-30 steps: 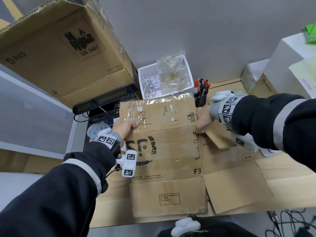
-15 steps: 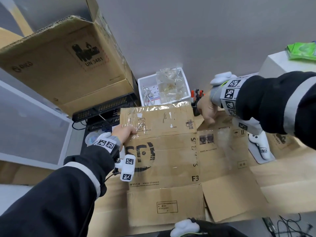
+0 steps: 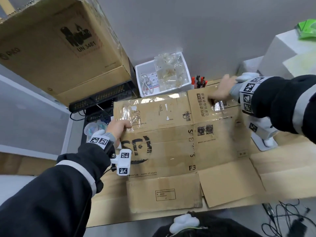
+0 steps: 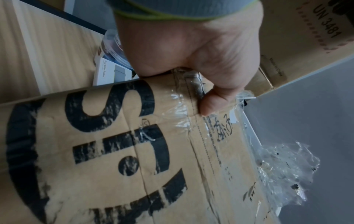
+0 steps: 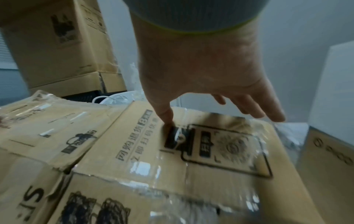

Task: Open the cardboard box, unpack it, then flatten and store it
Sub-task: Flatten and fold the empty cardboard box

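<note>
My left hand (image 3: 118, 130) pinches the left edge of the flattened cardboard box (image 3: 171, 147), which lies long-axis across the desk (image 3: 282, 170); my right hand (image 3: 220, 93), fingers spread, thumb pressing, pins its far-right flap.

Plain grey wall (image 3: 205, 28) behind wooden desk (image 3: 282, 168); white cabinet (image 3: 282, 53) at right.

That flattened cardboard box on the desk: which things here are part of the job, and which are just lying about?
Part of the job:
- flattened SF cardboard box
- left hand, gripping its left edge
- right hand, thumb pressing on its far right flap

Just lying about:
- big UN 3481 carton
- white bin of cables and plastic bags
- pen holder
- white boxes
</note>
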Motion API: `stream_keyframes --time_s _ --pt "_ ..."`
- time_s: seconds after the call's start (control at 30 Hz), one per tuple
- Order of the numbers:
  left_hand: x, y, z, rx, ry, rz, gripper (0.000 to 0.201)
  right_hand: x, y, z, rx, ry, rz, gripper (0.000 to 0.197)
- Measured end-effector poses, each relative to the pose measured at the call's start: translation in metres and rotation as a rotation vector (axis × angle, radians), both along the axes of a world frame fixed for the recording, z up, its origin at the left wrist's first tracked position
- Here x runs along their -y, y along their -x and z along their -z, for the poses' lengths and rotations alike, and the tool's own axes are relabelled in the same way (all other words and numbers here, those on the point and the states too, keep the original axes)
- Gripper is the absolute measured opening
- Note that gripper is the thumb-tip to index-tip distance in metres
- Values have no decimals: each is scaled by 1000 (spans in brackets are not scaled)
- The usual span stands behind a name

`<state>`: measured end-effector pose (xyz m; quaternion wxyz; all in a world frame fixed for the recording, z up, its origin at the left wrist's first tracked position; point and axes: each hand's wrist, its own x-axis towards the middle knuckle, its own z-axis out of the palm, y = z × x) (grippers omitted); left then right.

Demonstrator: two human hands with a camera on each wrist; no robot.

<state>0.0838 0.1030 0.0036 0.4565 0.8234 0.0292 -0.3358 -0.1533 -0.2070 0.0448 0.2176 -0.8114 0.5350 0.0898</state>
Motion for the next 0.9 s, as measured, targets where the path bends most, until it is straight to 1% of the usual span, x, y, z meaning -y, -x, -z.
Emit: stream_keyframes --time_s 0.03,0.07,0.13,0.2,0.27,0.3,0.33,0.4,0.47,0.5,0.6,0.63,0.73,0.87,0.9 --pt "-1 1 -1 -7 -3 -13 67 3 4 6 18 -4 39 68" --pt "-1 3 -2 -10 -3 -27 67 8 9 15 32 -27 71 67" --pt "-3 4 -1 -4 1 -59 65 14 19 28 49 -89 127 77" --pt "-2 6 1 -3 -11 -69 60 20 30 46 99 -164 264 94" --pt "-2 8 1 0 -20 -79 41 24 37 61 167 -218 367 105" --pt "-2 10 1 0 -22 -86 30 25 39 68 195 -244 398 105" --pt "-1 12 1 -4 -23 -96 23 27 40 75 209 -257 402 101" --pt "1 13 2 -3 -29 -112 19 26 41 77 233 -271 424 91" --pt "0 13 4 3 -35 -123 20 23 40 76 236 -273 453 85" --pt "0 13 4 6 -36 -124 22 22 39 76 239 -274 461 86" --pt "2 11 5 18 -52 -127 24 29 35 81 261 -288 497 99" --pt "2 10 5 20 -54 -127 23 30 34 82 274 -294 500 99" --pt "2 9 4 38 -85 -122 29 30 31 82 241 -303 509 93" --pt "2 6 9 70 -125 -111 49 32 32 84 235 -333 490 80" --pt "2 5 9 80 -141 -110 51 33 33 85 236 -347 489 79"
